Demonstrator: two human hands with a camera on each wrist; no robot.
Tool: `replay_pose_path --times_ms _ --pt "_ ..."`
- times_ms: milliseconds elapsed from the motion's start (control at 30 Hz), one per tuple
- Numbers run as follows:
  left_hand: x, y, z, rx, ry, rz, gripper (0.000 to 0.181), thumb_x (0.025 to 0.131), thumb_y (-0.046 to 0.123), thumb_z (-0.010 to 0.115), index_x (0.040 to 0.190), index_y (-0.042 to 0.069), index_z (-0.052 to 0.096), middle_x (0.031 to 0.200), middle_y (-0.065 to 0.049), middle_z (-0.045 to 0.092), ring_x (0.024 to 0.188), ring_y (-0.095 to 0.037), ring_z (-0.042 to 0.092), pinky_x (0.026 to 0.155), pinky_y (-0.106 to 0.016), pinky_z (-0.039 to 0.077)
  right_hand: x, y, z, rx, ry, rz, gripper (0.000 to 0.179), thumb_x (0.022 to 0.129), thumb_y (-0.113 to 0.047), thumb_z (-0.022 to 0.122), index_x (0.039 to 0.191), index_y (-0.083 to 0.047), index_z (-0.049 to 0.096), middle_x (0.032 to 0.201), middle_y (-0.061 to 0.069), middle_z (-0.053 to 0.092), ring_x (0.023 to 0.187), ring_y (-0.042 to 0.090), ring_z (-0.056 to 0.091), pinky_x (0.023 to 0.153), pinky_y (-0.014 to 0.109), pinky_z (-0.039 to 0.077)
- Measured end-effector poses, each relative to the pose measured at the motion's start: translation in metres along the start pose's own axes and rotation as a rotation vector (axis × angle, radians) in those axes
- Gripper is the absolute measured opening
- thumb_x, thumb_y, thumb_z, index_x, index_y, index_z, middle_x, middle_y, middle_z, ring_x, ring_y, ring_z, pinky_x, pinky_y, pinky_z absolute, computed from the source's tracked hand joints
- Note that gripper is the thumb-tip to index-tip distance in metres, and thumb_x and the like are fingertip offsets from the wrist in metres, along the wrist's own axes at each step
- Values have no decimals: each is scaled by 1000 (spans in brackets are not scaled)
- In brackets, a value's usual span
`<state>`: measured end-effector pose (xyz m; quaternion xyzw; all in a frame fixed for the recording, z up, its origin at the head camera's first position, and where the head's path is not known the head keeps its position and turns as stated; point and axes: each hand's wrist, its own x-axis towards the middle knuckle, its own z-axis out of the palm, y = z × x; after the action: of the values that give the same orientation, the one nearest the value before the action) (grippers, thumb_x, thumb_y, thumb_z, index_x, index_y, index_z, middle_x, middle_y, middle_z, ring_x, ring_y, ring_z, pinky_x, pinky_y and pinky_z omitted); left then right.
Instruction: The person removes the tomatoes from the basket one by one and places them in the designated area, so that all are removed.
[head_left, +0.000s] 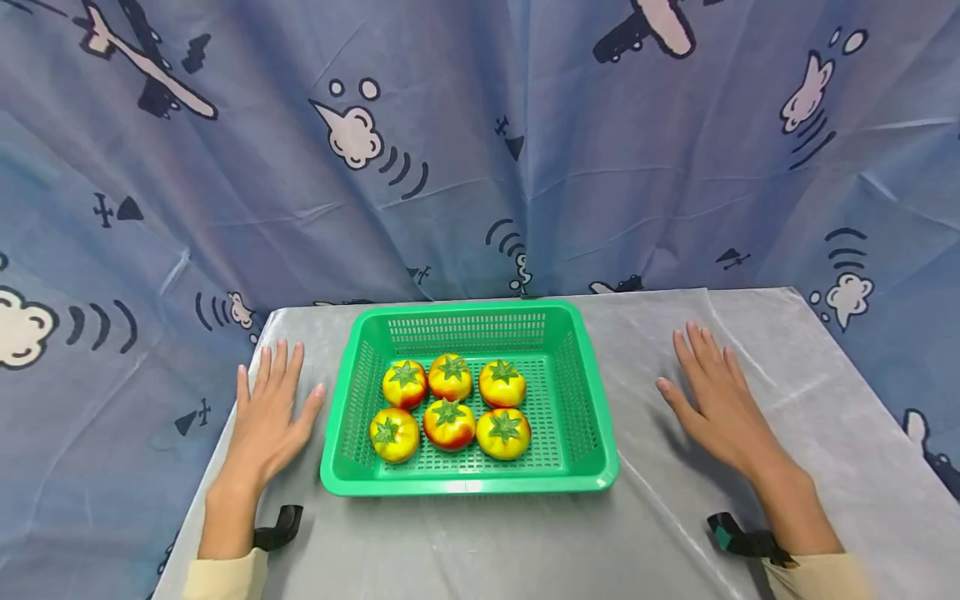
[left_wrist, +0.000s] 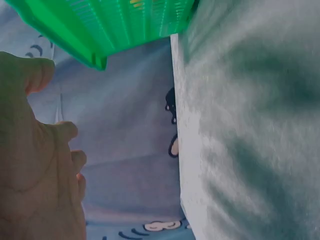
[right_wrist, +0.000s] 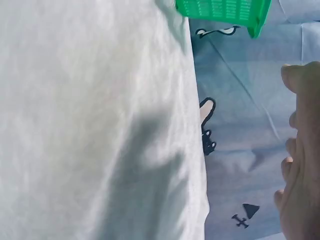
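A green plastic basket (head_left: 465, 485) with slotted walls stands mid-table in the head view. Several yellow-and-red tomatoes (head_left: 450, 425) with green leafy tops lie in it in two rows, toward its left and middle. Left of the basket my left hand (head_left: 266, 425) is held palm down with straight, slightly spread fingers, apart from the rim. My right hand (head_left: 720, 408) is farther off on the right, fingers straight and thumb out, holding nothing. In the wrist views, both the left hand (left_wrist: 40, 160) and the right hand (right_wrist: 305, 160) hover above the table, casting shadows on it.
A silvery-grey cloth covers the table (head_left: 375, 550). Behind it hangs a blue curtain (head_left: 450, 208) printed with planes and clouds, close to the table's back edge. A black strap mount sits on the left wrist (head_left: 279, 527) and another on the right wrist (head_left: 746, 540).
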<state>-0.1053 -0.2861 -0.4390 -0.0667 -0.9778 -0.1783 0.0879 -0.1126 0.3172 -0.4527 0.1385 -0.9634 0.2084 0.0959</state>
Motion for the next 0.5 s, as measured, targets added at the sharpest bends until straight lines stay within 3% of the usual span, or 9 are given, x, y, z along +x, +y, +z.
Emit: replay_pose_path --times_ms 100,200,367,500 --pt "0 4 -2 -21 -22 15 75 112 49 40 171 12 12 178 -18 8 166 -42 1 133 -64 -9 0 -8 -2 21 -14 15 80 110 -39 54 171 -7 11 179 20 3 167 37 0 137 47 -10" --pt "-1 6 -9 -59 -37 17 75 112 49 42 171 12 13 178 -19 10 166 -42 1 133 -63 -9 3 -18 -3 64 -37 19 81 110 -39 55 171 -8 11 179 20 2 165 45 5 136 58 -1" --pt "3 6 -22 -198 -62 5 72 113 43 45 171 10 17 177 -23 10 166 -43 -3 132 -64 -8 10 -38 -8 112 -46 -8 84 106 -36 65 171 -14 16 179 19 6 161 52 16 123 77 19" --pt "9 10 -21 -284 -81 -11 73 112 43 47 171 11 18 177 -24 12 166 -44 0 133 -65 -4 14 -53 -16 103 -41 -55 87 103 -31 71 171 -15 20 178 20 12 158 53 22 116 79 27"
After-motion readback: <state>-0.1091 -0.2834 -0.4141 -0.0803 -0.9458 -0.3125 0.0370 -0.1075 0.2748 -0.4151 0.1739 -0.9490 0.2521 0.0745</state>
